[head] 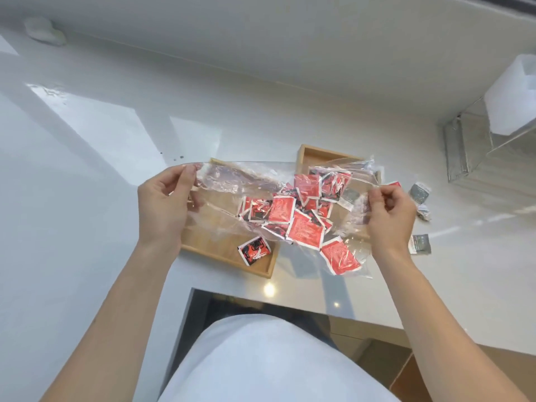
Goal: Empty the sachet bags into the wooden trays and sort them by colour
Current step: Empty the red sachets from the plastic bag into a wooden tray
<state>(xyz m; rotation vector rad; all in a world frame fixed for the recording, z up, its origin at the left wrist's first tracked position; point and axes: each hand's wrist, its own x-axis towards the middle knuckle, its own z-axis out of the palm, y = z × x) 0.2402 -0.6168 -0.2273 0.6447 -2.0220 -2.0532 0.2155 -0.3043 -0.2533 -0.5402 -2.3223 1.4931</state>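
both hands pinch a clear bag of red sachets, hiding two wooden trays; grey sachets lie nearby.

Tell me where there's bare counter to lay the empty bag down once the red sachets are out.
Free: the white counter left of the near wooden tray, beyond the left hand. Crowded: right of the right hand, where grey sachets lie scattered before the clear acrylic box.
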